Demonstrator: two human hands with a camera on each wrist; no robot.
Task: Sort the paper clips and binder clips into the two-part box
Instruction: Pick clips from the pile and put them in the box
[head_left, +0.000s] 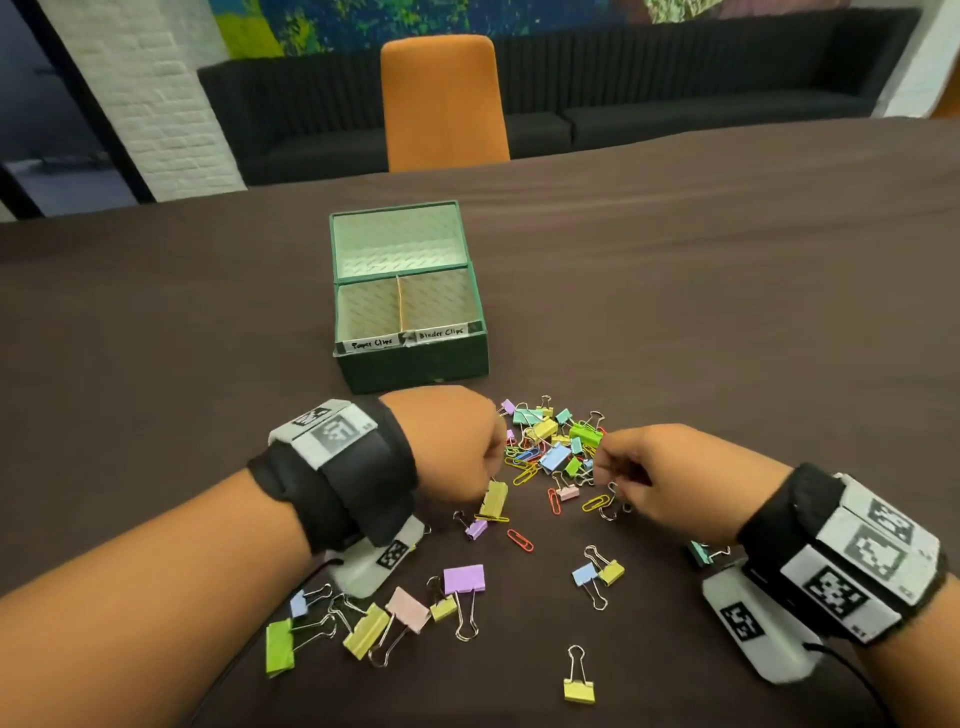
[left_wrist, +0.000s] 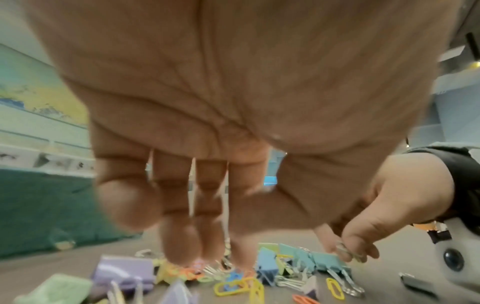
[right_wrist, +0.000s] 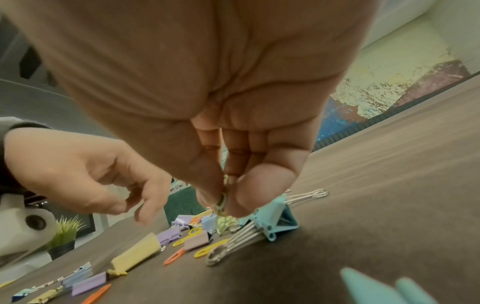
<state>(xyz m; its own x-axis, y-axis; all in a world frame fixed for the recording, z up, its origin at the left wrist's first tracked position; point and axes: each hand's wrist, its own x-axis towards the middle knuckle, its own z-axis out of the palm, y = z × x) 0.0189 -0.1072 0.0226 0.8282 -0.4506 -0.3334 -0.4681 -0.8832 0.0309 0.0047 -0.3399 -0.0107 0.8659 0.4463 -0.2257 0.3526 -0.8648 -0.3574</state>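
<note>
Even, soft indoor light, no glare; faint shadows on the desk (head_left: 727, 291). Head view sharp w/ wide-angle bending at edges. Wrist views softer: left hand (left_wrist: 233, 102) motion-blurred, near clips out of focus, strong fisheye.

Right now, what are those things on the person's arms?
Both forearms are bare, with no sleeves. Each wrist wears a wide black strap carrying grey-white blocks printed with black square-patterned markers. Under each wrist hangs a white camera pod with its own marker and a round dark lens; a thin black cable runs from the right one.
</note>
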